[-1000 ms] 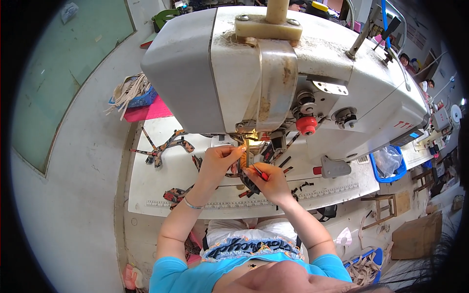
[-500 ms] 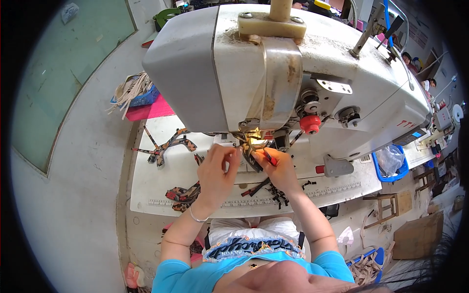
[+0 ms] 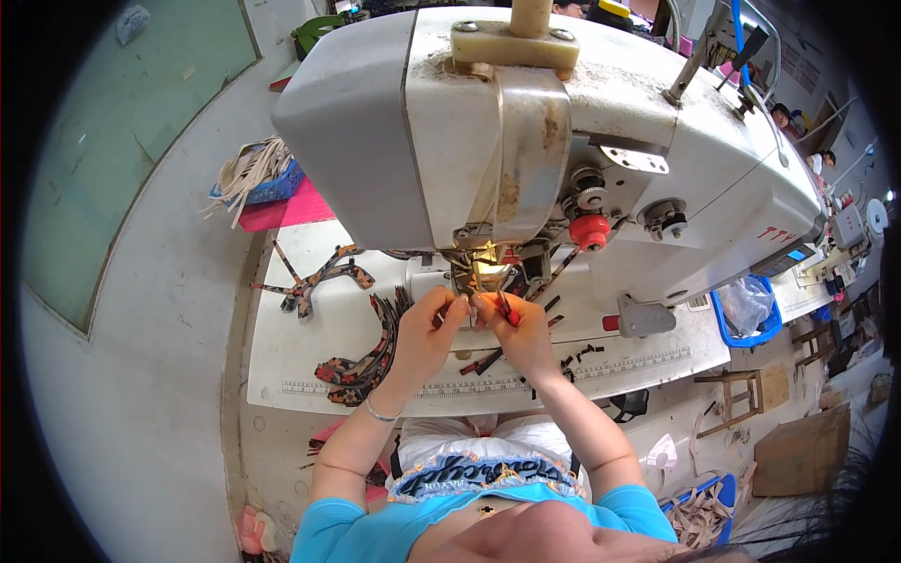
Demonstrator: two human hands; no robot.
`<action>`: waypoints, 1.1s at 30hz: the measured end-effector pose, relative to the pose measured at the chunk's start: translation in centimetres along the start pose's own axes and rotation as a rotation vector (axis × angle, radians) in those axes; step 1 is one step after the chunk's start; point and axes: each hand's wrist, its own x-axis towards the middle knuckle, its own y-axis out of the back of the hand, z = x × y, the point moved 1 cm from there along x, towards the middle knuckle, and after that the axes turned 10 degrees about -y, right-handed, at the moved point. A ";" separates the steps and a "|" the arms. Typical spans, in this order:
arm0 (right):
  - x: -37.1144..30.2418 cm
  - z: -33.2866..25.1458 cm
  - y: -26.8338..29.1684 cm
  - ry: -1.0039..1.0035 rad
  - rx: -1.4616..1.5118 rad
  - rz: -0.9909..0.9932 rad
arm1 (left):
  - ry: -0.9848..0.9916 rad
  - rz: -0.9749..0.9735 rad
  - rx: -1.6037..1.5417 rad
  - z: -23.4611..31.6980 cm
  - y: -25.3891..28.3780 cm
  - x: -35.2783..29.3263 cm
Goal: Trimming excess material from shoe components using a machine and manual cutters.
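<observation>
Both of my hands are close together just in front of the lit needle area [image 3: 485,263] of a large white sewing machine [image 3: 347,131]. My left hand [image 3: 430,330] pinches thumb and finger together at something too small to make out. My right hand [image 3: 526,340] is closed around a slim red-and-black tool [image 3: 508,310], its kind partly hidden by the fingers. Its fingertips nearly meet those of my left hand. To the left of my left hand lies a bundle of dark floral fabric strips [image 3: 361,368].
More floral strips [image 3: 314,280] lie farther left on the white table [image 3: 282,371]. Short dark scraps [image 3: 584,355] are scattered right of my hands. A blue basket of pale straps [image 3: 267,183] stands back left, and a blue bin [image 3: 751,319] at right. A wooden stool [image 3: 751,394] stands on the floor.
My hands have come closer together, and my left hand has moved slightly right and down. The dark strip work that was between them is now mostly out of sight near the needle area.
</observation>
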 end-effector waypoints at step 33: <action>-1.3 2.8 1.1 -0.117 0.063 -0.016 | -0.037 0.090 0.967 -8.3 7.5 -5.7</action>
